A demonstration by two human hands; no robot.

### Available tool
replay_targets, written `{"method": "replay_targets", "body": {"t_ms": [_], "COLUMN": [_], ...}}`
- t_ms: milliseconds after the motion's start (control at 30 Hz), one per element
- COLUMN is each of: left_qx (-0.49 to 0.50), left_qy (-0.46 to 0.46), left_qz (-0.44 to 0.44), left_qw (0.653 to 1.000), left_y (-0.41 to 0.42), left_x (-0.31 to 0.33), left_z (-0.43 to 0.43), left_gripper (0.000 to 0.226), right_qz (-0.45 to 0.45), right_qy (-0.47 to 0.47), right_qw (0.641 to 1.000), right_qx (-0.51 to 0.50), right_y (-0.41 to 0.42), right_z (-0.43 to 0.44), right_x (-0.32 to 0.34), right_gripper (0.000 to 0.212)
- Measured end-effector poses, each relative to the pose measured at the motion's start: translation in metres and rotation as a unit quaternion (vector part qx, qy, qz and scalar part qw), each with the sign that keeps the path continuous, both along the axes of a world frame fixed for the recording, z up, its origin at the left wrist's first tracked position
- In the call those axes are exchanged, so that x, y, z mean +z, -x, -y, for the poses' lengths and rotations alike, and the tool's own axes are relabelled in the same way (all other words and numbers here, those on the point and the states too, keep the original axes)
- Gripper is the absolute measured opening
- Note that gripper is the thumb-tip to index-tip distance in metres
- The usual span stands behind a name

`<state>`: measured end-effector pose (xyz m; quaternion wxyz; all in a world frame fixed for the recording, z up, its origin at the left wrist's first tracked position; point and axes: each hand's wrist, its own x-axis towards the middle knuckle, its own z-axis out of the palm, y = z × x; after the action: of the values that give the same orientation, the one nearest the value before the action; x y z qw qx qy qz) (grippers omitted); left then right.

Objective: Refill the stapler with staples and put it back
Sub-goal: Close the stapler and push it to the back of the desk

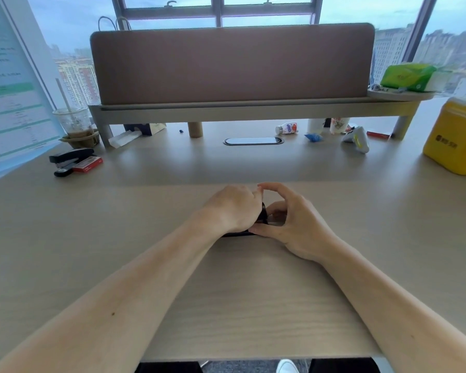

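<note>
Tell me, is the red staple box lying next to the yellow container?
No. The red box lies at the far left of the desk beside a black stapler, while the yellow container stands at the far right.

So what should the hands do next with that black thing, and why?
Probably reach for the red staple box at far left. Both the left hand and right hand cover a black stapler mid-desk, and I see no staples near it. A second black stapler lies beside that box.
</note>
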<state>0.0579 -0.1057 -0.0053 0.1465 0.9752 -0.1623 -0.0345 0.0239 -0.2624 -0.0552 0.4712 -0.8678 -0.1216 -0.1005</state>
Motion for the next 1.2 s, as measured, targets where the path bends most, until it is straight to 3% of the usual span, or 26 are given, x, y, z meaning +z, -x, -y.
{"method": "replay_targets", "body": {"t_ms": [100, 233, 400, 533, 733, 867, 1200], "left_qx": [0.013, -0.056, -0.123, -0.109, -0.094, -0.09, 0.082], "left_qy": [0.118, 0.206, 0.154, 0.187, 0.195, 0.192, 0.187], "left_qz": [-0.012, 0.044, 0.097, 0.123, 0.134, 0.114, 0.174], "left_qw": [0.993, 0.976, 0.976, 0.968, 0.967, 0.971, 0.963], "left_y": [0.008, 0.02, 0.034, 0.031, 0.017, 0.009, -0.128], "left_x": [0.01, 0.013, -0.014, -0.021, -0.028, -0.028, -0.03], "left_z": [-0.005, -0.043, -0.084, -0.086, -0.091, -0.097, -0.072], "left_gripper": [0.06, 0.032, 0.04, 0.034, 0.034, 0.036, 0.036], "right_qz": [0.009, 0.029, 0.057, 0.044, 0.001, -0.012, -0.035], "right_qy": [0.018, 0.093, 0.204, 0.271, 0.312, 0.328, 0.342], "right_qw": [1.0, 0.995, 0.977, 0.961, 0.949, 0.944, 0.938], "right_qx": [0.001, -0.012, 0.011, 0.029, 0.032, 0.035, 0.043], "right_y": [0.0, 0.005, 0.01, 0.006, -0.013, -0.023, -0.093], "right_z": [0.0, 0.0, 0.016, 0.027, 0.025, 0.024, 0.021], "right_x": [0.003, 0.006, 0.011, 0.025, 0.019, 0.01, 0.014], "right_gripper": [0.068, 0.064, 0.081, 0.083, 0.107, 0.112, 0.108]}}
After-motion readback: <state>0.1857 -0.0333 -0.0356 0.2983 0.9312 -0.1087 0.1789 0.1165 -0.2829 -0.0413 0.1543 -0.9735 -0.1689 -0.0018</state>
